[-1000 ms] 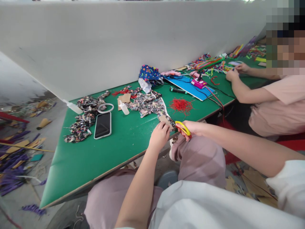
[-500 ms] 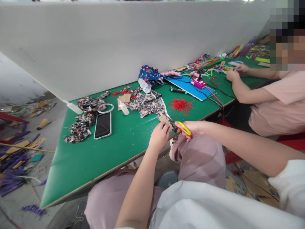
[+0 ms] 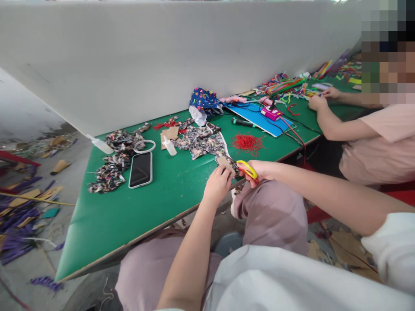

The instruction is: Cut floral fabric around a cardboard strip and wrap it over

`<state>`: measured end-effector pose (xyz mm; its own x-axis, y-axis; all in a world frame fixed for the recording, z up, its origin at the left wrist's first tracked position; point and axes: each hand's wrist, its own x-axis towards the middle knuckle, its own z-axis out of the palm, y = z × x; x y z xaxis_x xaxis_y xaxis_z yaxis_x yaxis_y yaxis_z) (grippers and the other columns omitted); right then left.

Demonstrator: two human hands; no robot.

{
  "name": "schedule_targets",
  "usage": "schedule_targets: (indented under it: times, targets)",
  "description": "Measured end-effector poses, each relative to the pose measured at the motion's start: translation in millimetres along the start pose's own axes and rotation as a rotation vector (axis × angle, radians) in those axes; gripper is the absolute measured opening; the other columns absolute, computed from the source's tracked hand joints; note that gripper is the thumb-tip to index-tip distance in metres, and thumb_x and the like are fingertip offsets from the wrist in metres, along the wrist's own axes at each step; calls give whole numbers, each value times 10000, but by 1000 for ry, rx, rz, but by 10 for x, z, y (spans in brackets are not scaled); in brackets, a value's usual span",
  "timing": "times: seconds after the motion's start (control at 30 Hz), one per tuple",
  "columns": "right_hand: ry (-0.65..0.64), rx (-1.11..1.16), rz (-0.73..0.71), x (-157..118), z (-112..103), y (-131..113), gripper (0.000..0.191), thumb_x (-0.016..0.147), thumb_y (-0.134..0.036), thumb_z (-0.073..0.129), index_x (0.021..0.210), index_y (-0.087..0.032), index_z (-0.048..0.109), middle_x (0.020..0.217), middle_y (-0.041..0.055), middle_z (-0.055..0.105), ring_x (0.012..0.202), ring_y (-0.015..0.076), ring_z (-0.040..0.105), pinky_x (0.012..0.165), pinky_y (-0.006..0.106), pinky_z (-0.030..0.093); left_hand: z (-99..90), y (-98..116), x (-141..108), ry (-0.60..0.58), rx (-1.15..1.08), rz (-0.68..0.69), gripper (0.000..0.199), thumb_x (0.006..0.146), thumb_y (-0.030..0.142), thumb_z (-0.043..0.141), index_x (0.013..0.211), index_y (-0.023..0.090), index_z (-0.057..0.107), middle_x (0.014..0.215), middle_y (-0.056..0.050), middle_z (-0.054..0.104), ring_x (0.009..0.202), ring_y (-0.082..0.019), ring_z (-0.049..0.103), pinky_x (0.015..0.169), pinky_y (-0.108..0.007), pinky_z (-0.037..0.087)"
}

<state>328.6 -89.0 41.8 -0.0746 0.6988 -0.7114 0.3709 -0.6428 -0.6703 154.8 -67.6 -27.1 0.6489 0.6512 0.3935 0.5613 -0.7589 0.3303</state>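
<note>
Right hand [image 3: 256,169] is gripping scissors [image 3: 252,171] by the handles, fingers closing round them, near the table [image 3: 139,224] edge. Left hand [image 3: 218,183] is touching the card [image 3: 225,164] at the cloth's [image 3: 202,140] near end; cannot tell whether its fingers are clamping. Red threads [image 3: 247,144] are lying beyond.

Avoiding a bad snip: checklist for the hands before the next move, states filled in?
1. Scissors held by the right hand: ok, at the yellow-and-red handles.
2. Left hand on the cardboard piece: ok, fingers touching it.
3. Left hand clear of the blades: cannot tell, blades too indistinct.
4. Smartphone clear of the scissors: ok, well to their left.
5. Co-worker's hands clear: ok, farther along the green table.
</note>
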Motion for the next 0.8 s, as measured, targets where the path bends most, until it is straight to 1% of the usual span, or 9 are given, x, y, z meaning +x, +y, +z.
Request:
schedule_targets:
  times: [0.1, 0.27, 0.47, 0.6, 0.7, 0.8]
  targets:
    - [20, 20, -4, 21, 8, 19, 483, 835, -607, 284, 748, -160, 443, 429, -48, 438, 320, 97, 472, 362, 211, 351, 3, -2, 0, -1, 1, -4, 166, 875, 239, 426, 985, 188, 539, 1118, -83, 520, 1055, -194, 496, 911, -335, 435]
    - [25, -1, 10, 54, -14, 29, 471, 822, -609, 329, 732, -160, 437, 419, -49, 431, 301, 87, 428, 361, 221, 359, 3, -2, 1, -3, 0, 3, 169, 875, 238, 427, 987, 182, 539, 1109, -84, 524, 1043, -192, 496, 906, -330, 438]
    - [-4, -51, 4, -26, -24, 43, 500, 778, -652, 378, 816, -159, 458, 458, -54, 441, 334, 82, 436, 402, 241, 428, 0, -2, 1, 2, -5, 4, 161, 873, 238, 431, 980, 186, 540, 1109, -83, 525, 1046, -191, 498, 907, -333, 441]
    - [-38, -86, 28, -78, -16, 25, 523, 753, -674, 395, 849, -162, 450, 464, -78, 409, 328, 61, 395, 438, 257, 469, -3, -4, -3, 5, -8, 5, 163, 873, 240, 428, 979, 186, 541, 1113, -84, 525, 1048, -194, 500, 902, -335, 444]
    - [-39, -137, 38, -68, -19, 4, 529, 754, -671, 397, 851, -155, 458, 456, -79, 401, 324, 63, 392, 436, 260, 471, -1, -2, -3, 8, -10, 5, 160, 872, 233, 428, 978, 193, 542, 1119, -83, 524, 1056, -193, 499, 904, -340, 445]
    - [5, -207, 34, -32, -17, -9, 527, 769, -661, 384, 850, -149, 476, 442, -76, 389, 327, 74, 410, 416, 249, 447, 3, -3, -1, 8, -11, 4, 161, 867, 225, 436, 986, 195, 540, 1117, -81, 525, 1056, -191, 502, 908, -341, 443]
